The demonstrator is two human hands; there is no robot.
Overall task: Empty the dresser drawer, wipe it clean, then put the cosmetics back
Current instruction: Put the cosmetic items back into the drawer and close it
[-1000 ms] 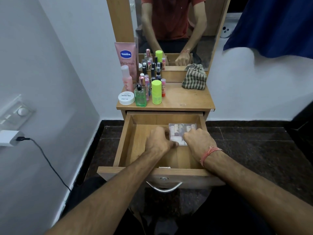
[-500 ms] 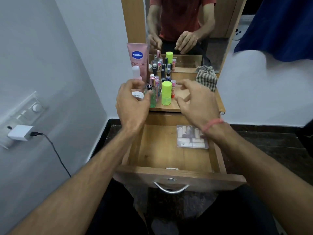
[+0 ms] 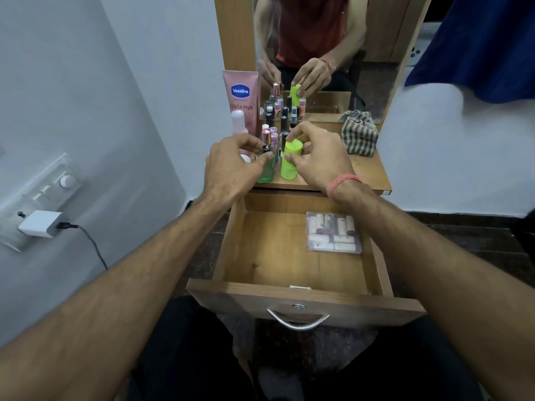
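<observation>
Wooden drawer [image 3: 292, 264] stands pulled out below the dresser surface [image 3: 364, 172], with a clear packet of small tubes [image 3: 333, 236] lying flat in its back right corner. Up on the surface, the left hand [image 3: 228, 166] has its grip curled round a green glass bottle [image 3: 267, 172] with a black cap, thumb on the near side. The right hand [image 3: 318, 160] pinches a lime-green bottle [image 3: 290, 163] just beside it, fingers over the cap and thumb on the body. Behind them stands a cluster of small bottles [image 3: 273, 137] and a pink tube [image 3: 240, 95]. A checked cloth pouch [image 3: 359, 133] sits at the right, against the mirror [image 3: 324, 47].
</observation>
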